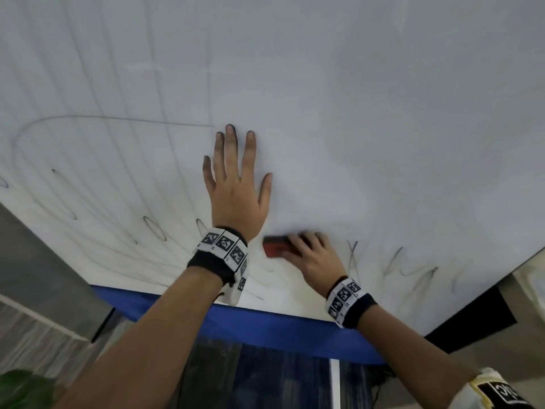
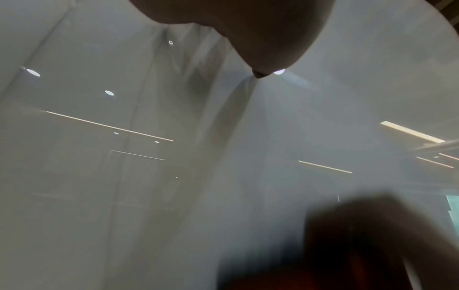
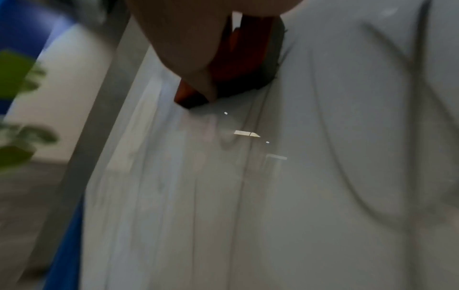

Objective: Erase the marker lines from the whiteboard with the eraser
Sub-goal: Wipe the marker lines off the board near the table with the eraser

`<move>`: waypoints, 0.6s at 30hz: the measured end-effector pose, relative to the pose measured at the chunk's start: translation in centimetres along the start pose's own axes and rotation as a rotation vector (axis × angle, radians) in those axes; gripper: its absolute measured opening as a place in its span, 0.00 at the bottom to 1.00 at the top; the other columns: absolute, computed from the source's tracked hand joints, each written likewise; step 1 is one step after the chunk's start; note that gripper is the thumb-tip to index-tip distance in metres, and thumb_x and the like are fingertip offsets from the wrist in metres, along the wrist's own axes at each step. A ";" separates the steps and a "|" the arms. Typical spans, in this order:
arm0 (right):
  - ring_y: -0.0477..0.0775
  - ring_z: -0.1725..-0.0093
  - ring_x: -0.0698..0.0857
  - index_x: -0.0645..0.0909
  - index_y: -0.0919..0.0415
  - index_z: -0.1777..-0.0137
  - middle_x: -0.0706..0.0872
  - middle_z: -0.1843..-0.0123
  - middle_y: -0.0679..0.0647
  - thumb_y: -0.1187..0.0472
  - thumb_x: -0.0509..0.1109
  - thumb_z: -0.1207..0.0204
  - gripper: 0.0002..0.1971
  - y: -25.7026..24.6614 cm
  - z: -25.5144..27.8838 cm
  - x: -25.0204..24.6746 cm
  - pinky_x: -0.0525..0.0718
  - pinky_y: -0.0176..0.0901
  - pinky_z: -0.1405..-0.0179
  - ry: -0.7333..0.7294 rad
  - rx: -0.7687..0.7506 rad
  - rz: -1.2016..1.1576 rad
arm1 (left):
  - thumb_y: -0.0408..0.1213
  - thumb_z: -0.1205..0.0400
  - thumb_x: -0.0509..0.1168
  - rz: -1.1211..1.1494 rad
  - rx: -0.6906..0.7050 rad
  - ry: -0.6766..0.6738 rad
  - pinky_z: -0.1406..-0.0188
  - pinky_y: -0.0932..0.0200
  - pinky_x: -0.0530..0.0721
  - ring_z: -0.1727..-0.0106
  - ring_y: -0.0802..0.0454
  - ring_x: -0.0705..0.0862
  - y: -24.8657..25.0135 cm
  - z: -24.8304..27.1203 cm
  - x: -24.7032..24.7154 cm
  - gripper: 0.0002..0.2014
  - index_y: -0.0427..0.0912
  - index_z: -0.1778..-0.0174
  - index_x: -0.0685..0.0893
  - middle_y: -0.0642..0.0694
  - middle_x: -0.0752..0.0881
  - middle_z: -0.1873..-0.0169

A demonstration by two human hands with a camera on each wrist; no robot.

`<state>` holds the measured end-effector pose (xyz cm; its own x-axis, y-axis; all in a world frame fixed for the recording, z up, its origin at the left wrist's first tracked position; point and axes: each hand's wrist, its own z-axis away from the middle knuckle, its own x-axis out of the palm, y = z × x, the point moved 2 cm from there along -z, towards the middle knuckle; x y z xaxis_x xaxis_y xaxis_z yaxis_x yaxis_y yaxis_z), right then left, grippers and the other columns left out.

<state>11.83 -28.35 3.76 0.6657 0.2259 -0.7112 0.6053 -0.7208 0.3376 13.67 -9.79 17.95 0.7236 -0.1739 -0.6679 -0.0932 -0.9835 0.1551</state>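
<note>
**Q:** Whiteboard first: where is it, and what is on it?

**A:** It fills most of the head view, white and glossy, reflecting ceiling lights. Thin marker lines curve across its left part, with small loops lower down. Dark scribbles sit near the bottom right edge.

**Q:** Where is the eraser?

**A:** The eraser, red with a dark pad, is against the board low down, just right of the left wrist. The right hand has its fingers curled over it, likely pressing the pad flat for wiping.

**Q:** And the other hand?

**A:** The left hand lies flat on the board with fingers straight and spread, holding nothing. Its fingertips look ink-smudged. It probably steadies the board.

**Q:** What surrounds the board?

**A:** A blue band runs below the bottom edge. Green plant leaves show bottom left, over a grey floor. Both wrists carry bands of black-and-white markers.
</note>
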 end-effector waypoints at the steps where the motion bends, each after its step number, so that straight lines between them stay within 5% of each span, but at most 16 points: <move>1: 0.63 0.39 0.74 0.90 0.48 0.42 0.87 0.37 0.58 0.68 0.64 0.25 0.20 -0.2 1.5 0.8 0.71 0.57 0.37 -0.097 -0.081 0.012 | 0.54 0.11 0.55 -0.007 0.001 -0.002 0.14 0.34 0.57 0.10 0.41 0.51 -0.1 0.0 -0.1 0.35 0.47 0.11 0.52 0.39 0.52 0.11; 3: 0.63 0.39 0.74 0.90 0.48 0.44 0.87 0.37 0.57 0.68 0.71 0.31 0.19 0.7 2.4 0.6 0.71 0.56 0.37 -0.195 -0.164 0.038 | 0.55 0.11 0.56 -0.021 0.016 -0.005 0.15 0.34 0.57 0.10 0.41 0.52 -0.4 0.2 -0.2 0.35 0.47 0.10 0.53 0.39 0.53 0.11; 5: 0.64 0.41 0.76 0.90 0.49 0.43 0.86 0.37 0.59 0.69 0.77 0.34 0.20 2.9 1.3 -1.6 0.72 0.57 0.40 -0.129 -0.114 0.029 | 0.56 0.11 0.56 -0.035 0.029 -0.007 0.15 0.34 0.57 0.10 0.41 0.51 -0.5 0.2 -0.1 0.35 0.48 0.10 0.53 0.40 0.53 0.11; 10: 0.66 0.40 0.76 0.91 0.52 0.41 0.84 0.38 0.64 0.60 0.75 0.26 0.14 8.2 -1.1 -8.5 0.72 0.59 0.40 0.308 0.484 -0.002 | 0.57 0.12 0.56 -0.017 -0.021 -0.020 0.14 0.34 0.56 0.10 0.41 0.50 0.2 0.4 0.0 0.37 0.47 0.10 0.51 0.40 0.51 0.11; 12: 0.67 0.40 0.76 0.90 0.52 0.41 0.84 0.37 0.63 0.60 0.74 0.24 0.13 6.8 0.0 -6.7 0.72 0.60 0.39 0.354 0.565 -0.021 | 0.58 0.13 0.56 -0.012 -0.036 -0.036 0.14 0.35 0.55 0.10 0.40 0.49 0.7 0.6 0.0 0.38 0.47 0.10 0.50 0.40 0.50 0.11; 14: 0.65 0.42 0.75 0.90 0.50 0.43 0.86 0.38 0.61 0.64 0.78 0.30 0.16 3.7 2.7 -2.4 0.74 0.60 0.42 0.181 0.379 -0.018 | 0.59 0.13 0.55 -0.037 -0.042 -0.050 0.14 0.34 0.56 0.10 0.40 0.49 0.8 0.6 -0.1 0.39 0.46 0.10 0.50 0.39 0.49 0.11; 16: 0.63 0.43 0.74 0.90 0.48 0.47 0.88 0.40 0.57 0.66 0.85 0.44 0.24 0.7 6.4 1.7 0.79 0.59 0.43 -0.152 0.077 0.009 | 0.60 0.13 0.55 -0.075 -0.032 -0.072 0.14 0.34 0.56 0.10 0.40 0.49 0.7 0.7 -0.3 0.40 0.46 0.10 0.49 0.39 0.49 0.11; 18: 0.62 0.42 0.74 0.90 0.46 0.52 0.89 0.41 0.54 0.65 0.88 0.53 0.27 -0.1 8.3 2.8 0.83 0.57 0.43 -0.353 -0.005 0.027 | 0.61 0.14 0.55 -0.097 -0.007 -0.090 0.14 0.34 0.56 0.10 0.39 0.49 0.4 0.8 -0.4 0.41 0.46 0.10 0.48 0.38 0.49 0.11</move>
<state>9.99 -33.13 -3.39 0.4900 -0.0346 -0.8710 0.5919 -0.7204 0.3616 12.82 -10.15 17.68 0.6649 -0.0818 -0.7425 -0.0204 -0.9956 0.0914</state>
